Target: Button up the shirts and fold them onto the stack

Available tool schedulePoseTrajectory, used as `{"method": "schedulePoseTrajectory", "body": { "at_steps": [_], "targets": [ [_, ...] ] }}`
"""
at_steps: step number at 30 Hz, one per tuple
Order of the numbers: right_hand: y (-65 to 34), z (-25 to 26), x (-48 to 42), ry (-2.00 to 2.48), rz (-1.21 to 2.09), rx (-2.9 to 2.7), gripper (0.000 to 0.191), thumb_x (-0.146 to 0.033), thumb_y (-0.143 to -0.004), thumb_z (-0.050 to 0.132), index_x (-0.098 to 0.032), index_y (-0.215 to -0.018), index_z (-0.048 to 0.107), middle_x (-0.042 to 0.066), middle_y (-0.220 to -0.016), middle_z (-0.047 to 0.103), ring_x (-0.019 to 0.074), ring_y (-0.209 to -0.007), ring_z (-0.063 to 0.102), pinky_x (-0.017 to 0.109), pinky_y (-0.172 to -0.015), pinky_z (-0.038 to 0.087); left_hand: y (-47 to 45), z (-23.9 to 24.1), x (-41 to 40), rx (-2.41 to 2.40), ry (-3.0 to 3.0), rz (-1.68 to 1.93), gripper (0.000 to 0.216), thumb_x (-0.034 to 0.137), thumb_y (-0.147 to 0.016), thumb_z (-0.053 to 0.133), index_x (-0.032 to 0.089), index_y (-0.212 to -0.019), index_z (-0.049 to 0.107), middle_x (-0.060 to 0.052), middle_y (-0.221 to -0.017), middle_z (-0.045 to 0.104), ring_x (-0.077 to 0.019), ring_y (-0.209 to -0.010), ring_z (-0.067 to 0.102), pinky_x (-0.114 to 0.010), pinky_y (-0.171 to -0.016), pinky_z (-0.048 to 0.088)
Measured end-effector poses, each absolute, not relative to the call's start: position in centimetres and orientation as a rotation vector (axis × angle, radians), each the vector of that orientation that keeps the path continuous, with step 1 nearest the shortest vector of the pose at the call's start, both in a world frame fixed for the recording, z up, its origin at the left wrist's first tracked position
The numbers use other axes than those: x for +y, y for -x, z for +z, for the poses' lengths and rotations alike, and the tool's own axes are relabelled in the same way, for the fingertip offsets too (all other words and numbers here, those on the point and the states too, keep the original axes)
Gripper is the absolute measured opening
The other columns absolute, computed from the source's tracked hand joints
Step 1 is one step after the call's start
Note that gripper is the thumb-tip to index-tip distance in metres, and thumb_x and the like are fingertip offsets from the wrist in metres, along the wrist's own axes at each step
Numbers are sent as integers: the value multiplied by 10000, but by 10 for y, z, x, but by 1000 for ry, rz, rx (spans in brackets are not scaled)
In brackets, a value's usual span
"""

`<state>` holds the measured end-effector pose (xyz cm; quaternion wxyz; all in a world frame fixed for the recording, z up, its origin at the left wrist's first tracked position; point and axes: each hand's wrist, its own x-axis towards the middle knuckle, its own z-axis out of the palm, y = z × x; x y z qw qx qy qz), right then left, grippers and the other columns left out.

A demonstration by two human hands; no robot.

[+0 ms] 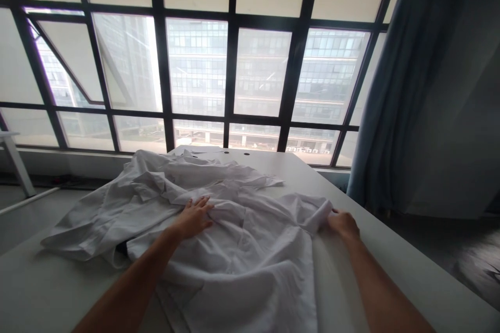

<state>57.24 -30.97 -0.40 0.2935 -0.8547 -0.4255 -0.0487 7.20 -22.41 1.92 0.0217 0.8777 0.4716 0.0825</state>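
A wrinkled white coat (pixel 250 250) is spread over the white table in front of me, its near end running out of the bottom of the view. My left hand (pixel 194 217) lies on its upper part, fingers stretched out and pressing the cloth without gripping it. At the right edge, my right hand (pixel 344 223) is closed on the end of a sleeve (pixel 312 210), which bends up slightly from the table. Its fingertips are partly hidden by the cloth. More rumpled white cloth (pixel 128 195) lies behind and to the left, with a small dark patch (pixel 122 247) showing near its lower edge.
The white table (pixel 390 265) reaches toward a large black-framed window (pixel 230 67), and has small dark round holes (pixel 246 154) at its far end. A blue-grey curtain (pixel 402 99) hangs at the right. Another white table's leg (pixel 19 166) stands at the left.
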Motion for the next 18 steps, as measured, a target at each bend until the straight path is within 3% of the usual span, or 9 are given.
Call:
{"method": "schedulePoseTrajectory", "body": {
  "at_steps": [4,9,12,15,18],
  "targets": [
    [-543,13,-302,2223,-231,-1146,424,-239,-844,448,-119,-1203,639,216,-1280,585,330,-1130,585,392,-933,439,-72,23,-226,1447,-2673,111,720,384,-779,711,257,-1437,446,-115,-1583,278,-291,-1470,212,-535,-1185,128],
    [-520,4,-291,2162,-232,-1620,420,-274,-824,558,-170,-1222,643,134,-1380,561,292,-1289,484,417,-1082,338,-71,30,-231,1448,-2644,-120,976,431,-622,822,241,-1476,388,-162,-1597,201,-348,-1474,159,-606,-1156,91],
    [-516,-6,-289,2230,-20,-1746,395,-257,-828,565,-151,-1194,671,145,-1348,594,306,-1263,521,438,-1064,361,-70,35,-238,1388,-2603,-231,1047,420,-488,882,221,-1430,470,-196,-1543,326,-411,-1417,288,-602,-1126,217],
    [-513,-1,-289,2168,137,-1770,347,-370,-873,538,-168,-1087,722,142,-1199,688,298,-1115,621,387,-958,441,-66,45,-245,1323,-2526,-223,929,418,-414,898,249,-1285,623,-160,-1321,611,-421,-1178,578,-525,-980,453],
    [-514,9,-290,2026,223,-1765,367,-425,-909,476,-190,-1023,734,107,-1055,739,239,-974,674,303,-853,474,-60,55,-246,1302,-2312,-188,556,478,-621,787,227,-1112,712,-97,-945,753,-310,-782,724,-385,-708,563]
  ]
}}
